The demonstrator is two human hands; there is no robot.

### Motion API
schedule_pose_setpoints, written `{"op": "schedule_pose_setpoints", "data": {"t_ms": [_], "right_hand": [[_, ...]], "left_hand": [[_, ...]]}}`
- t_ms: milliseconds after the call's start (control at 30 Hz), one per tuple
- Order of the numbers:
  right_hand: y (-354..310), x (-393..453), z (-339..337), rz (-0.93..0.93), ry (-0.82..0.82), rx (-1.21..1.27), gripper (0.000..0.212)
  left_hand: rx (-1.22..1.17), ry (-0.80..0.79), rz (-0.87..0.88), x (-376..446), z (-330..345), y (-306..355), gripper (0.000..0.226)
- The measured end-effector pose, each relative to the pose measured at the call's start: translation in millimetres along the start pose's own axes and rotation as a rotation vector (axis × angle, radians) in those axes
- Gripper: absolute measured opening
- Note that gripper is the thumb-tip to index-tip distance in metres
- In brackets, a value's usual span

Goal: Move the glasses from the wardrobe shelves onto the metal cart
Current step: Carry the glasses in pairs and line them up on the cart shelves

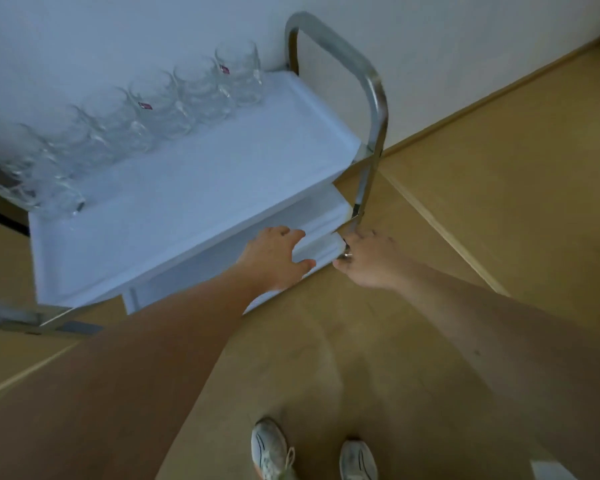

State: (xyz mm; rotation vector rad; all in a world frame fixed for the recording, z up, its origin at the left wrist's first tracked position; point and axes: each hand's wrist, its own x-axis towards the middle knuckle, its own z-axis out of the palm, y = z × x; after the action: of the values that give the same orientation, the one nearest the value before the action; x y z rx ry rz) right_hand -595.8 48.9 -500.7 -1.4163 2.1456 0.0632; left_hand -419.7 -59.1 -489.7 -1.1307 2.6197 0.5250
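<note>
The metal cart [374,98] stands against the wall, with a white top tray [194,188] and a lower shelf [323,244]. Several clear glasses [160,105] stand in a row along the tray's far edge, two with small red stickers. My left hand [274,258] reaches over the lower shelf's near corner, fingers and thumb spread apart with nothing visible between them. My right hand [368,261] is at the foot of the cart's right upright, its fingers curled against the metal tube. The wardrobe is out of view.
A pale wall runs behind the cart. The floor [499,168] is light wood with a seam running diagonally. My two shoes [312,455] stand a step back from the cart. A dark edge [0,216] shows at the far left.
</note>
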Motion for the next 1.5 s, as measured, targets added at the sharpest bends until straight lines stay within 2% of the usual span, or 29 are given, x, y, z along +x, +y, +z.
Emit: {"op": "schedule_pose_setpoints", "data": {"t_ms": [133,300,467,633,900,1100,1233,1500], "right_hand": [[3,-74,-89,-0.005,0.09,0.077,0.074],[22,-156,-177,0.0,0.228,0.151,0.077],[59,-209,-247,0.031,0.417,0.105,0.078],[109,-250,-301,0.092,0.533,0.096,0.082],[203,-272,-357,0.264,0.644,0.123,0.084],[287,-268,-397,0.451,0.683,0.102,0.083],[343,-261,-430,0.596,0.697,0.091,0.083],[443,-241,-475,0.768,0.728,0.108,0.079]], "left_hand": [[-0.059,0.092,0.001,-46,-87,67,0.071],[-0.023,0.195,0.091,-90,-180,148,0.07],[0.103,0.316,0.213,-93,-252,221,0.07],[0.247,0.404,0.373,-80,-298,305,0.071],[0.292,0.44,0.638,-19,-332,425,0.071],[0.275,0.438,0.802,63,-343,512,0.073],[0.215,0.408,0.917,117,-351,577,0.072],[0.206,0.348,1.108,215,-357,691,0.072]]}}
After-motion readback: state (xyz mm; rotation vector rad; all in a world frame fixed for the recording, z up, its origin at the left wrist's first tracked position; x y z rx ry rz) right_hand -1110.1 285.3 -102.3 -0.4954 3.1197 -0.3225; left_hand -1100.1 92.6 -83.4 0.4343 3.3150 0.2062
